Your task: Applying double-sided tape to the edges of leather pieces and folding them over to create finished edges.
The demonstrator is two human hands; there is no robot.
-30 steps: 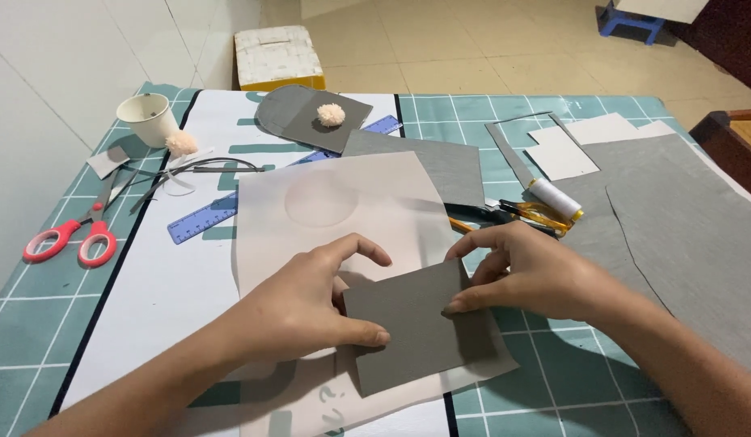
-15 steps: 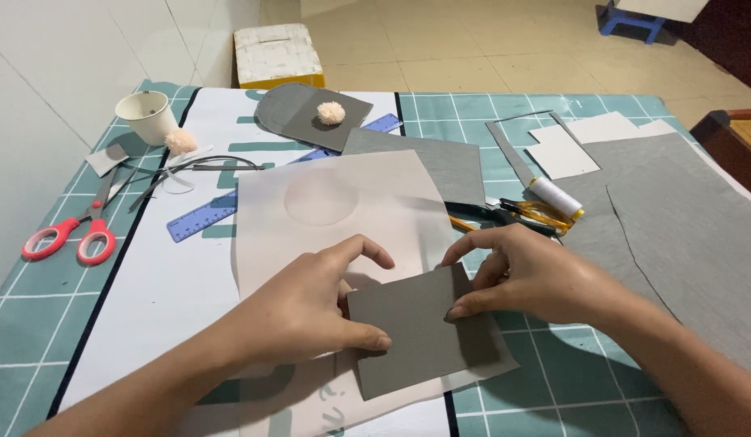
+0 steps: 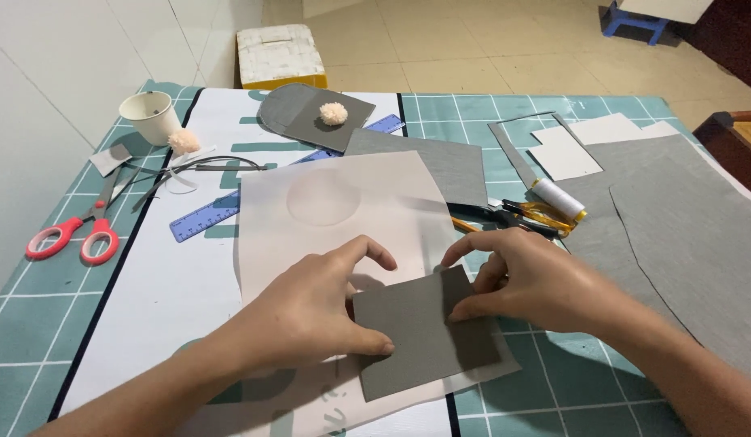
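A gray fabric square [image 3: 428, 336] lies flat on a sheet of translucent white paper [image 3: 343, 218], near the front edge of the table. It is plain, dull gray, with straight-cut edges, and it sits slightly turned, so its corners point roughly toward the front left and back right; it is close to square, so no long axis is clear.

The left hand [image 3: 310, 311] rests on the paper at the square's left edge, thumb tip pressing down on the lower left part of the fabric, fingers spread and curled over the paper. The right hand [image 3: 533, 283] comes in from the right, its fingers pinching the square's upper right edge, with the thumb under or at the edge and the index finger bent above it.

The paper lies over a green cutting mat [image 3: 553, 380] with white grid lines. Behind it sit a blue ruler [image 3: 201, 220], red-handled scissors [image 3: 72, 236] at far left, a white paper cup [image 3: 151, 116], a spool of white thread [image 3: 557, 198] and larger gray fabric pieces [image 3: 683, 218] at right.
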